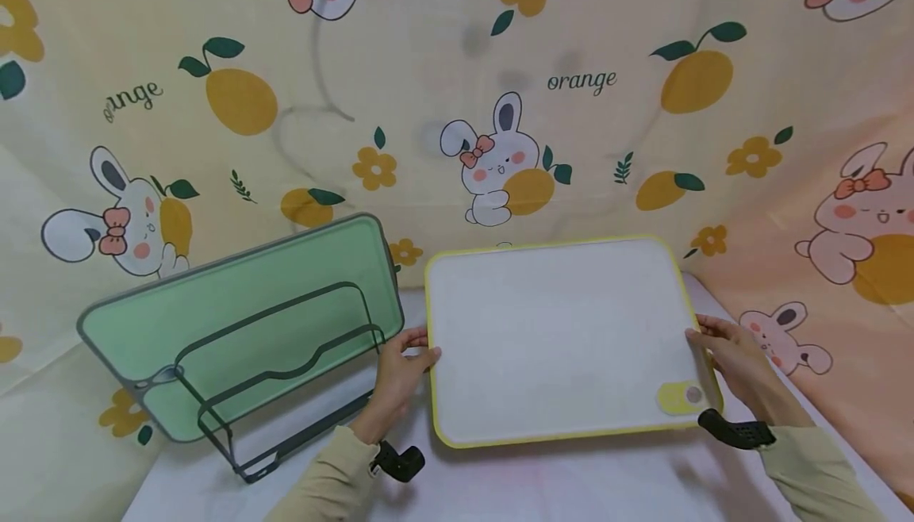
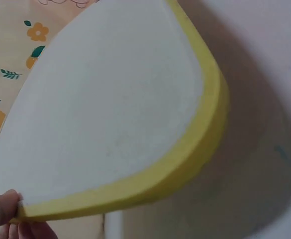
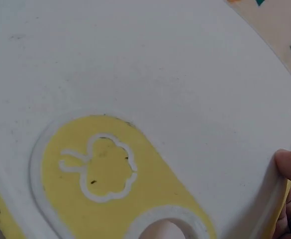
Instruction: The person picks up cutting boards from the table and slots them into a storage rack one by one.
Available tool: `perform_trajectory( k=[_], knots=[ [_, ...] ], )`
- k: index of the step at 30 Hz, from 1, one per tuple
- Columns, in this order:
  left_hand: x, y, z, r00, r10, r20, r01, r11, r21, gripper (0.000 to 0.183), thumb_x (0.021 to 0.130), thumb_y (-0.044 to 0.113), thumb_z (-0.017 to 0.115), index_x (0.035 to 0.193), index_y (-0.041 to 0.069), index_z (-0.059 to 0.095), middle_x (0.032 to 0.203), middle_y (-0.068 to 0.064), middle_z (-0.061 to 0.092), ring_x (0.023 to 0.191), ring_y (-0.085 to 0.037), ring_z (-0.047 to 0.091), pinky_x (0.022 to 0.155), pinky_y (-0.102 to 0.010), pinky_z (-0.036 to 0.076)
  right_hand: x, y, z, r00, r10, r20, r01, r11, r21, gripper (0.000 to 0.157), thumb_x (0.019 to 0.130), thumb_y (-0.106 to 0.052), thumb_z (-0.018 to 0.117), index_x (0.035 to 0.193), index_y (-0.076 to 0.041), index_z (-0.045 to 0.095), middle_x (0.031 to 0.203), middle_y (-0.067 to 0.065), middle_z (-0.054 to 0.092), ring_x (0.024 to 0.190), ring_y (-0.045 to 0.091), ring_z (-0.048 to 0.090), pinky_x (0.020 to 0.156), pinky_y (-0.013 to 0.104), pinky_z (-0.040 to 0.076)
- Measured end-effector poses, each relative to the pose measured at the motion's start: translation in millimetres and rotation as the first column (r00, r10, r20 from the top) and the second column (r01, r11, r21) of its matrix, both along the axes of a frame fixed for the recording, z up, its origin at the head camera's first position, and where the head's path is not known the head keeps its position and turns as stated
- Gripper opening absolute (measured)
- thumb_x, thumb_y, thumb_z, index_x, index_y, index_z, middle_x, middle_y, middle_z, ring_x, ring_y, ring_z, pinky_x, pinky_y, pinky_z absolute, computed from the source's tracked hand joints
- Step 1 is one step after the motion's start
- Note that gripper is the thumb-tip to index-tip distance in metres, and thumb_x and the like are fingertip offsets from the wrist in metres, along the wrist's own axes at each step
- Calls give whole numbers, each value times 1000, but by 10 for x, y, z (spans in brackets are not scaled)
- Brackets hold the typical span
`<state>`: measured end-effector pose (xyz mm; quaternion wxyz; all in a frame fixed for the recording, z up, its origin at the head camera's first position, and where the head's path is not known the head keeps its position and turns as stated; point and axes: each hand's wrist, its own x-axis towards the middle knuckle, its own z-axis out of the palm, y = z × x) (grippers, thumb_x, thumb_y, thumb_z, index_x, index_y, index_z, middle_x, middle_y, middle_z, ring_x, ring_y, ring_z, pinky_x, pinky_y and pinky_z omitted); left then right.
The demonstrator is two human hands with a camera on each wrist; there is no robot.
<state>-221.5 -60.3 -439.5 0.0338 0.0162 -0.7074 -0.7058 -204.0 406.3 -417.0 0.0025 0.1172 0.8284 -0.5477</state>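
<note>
Both hands hold a white cutting board [image 1: 557, 339] with a yellow rim, its face tilted toward me above the table. My left hand [image 1: 400, 379] pinches the board's left edge, thumb on the face and fingers behind, as the left wrist view shows at the lower-left hand [image 2: 16, 214]. Its right edge is pinched by my right hand [image 1: 739, 363], whose thumb [image 3: 289, 164] lies on the white face. A yellow patch [image 3: 105, 164] with a white outline drawing and a round hole sits in the board's lower right corner.
To the left, a green cutting board [image 1: 286, 324] with a grey rim leans in a dark wire rack [image 1: 274, 375]. A patterned cloth [image 1: 428, 46] with rabbits and oranges hangs behind the white table [image 1: 543, 482].
</note>
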Motion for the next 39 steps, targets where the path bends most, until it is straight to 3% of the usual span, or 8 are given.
perform_trajectory(
  k=[8,13,16,20,22,35,37,39],
  knots=[
    [32,-47,201,1000,24,15,-24,999,31,37,83,-8,70,118,-6,60,103,-14,57,74,-16,56,65,-26,53,-2,-76,141,997,-27,-66,22,997,-69,61,100,-26,55,142,9,31,102,-11,47,94,9,43,94,53,33],
    [60,-90,355,999,35,-4,-35,996,86,37,82,-11,69,117,-7,59,102,-15,56,74,-17,55,65,-25,53,-1,-127,266,990,-30,-135,16,994,-104,32,98,-26,59,127,-16,51,100,-13,49,93,8,44,83,37,37],
    [77,-125,463,999,47,-26,-44,995,92,37,82,-12,70,117,-7,60,103,-15,55,73,-17,56,65,-25,53,7,-164,351,987,-33,-156,12,991,-135,19,98,-26,60,115,-27,52,101,-12,49,93,7,44,89,43,36],
    [115,-191,613,997,59,-51,-55,996,72,38,82,-11,69,118,-5,60,105,-15,55,73,-17,57,65,-24,53,9,-227,467,986,-22,-168,-9,984,-177,19,99,-25,58,116,-23,51,104,-11,49,94,6,45,101,65,21],
    [133,-226,673,996,55,-70,-50,996,72,38,83,-12,69,119,-5,60,106,-15,54,73,-16,56,66,-23,53,3,-260,525,984,-20,-179,-17,979,-202,20,98,-25,59,116,-22,51,104,-10,50,94,6,46,103,67,16],
    [172,-497,942,986,75,-147,-60,993,101,38,84,-13,66,120,-7,58,103,-11,54,72,-14,57,69,-23,52,-106,-558,865,976,-19,-215,-42,961,-273,26,95,-24,64,117,-23,51,109,-3,45,101,11,41,107,64,11],
    [180,-554,984,985,79,-156,-63,993,103,38,85,-13,66,121,-6,57,103,-10,54,71,-13,56,68,-23,52,-126,-606,914,975,-19,-220,-48,954,-297,26,94,-23,65,116,-23,51,109,-2,45,101,11,42,108,60,14],
    [189,-611,1030,982,80,-169,-63,992,105,38,85,-13,65,121,-7,57,103,-9,54,70,-12,56,68,-23,52,-145,-652,959,971,-17,-239,-59,949,-308,27,93,-22,66,116,-20,51,109,0,45,100,12,43,105,49,27]
  ],
)
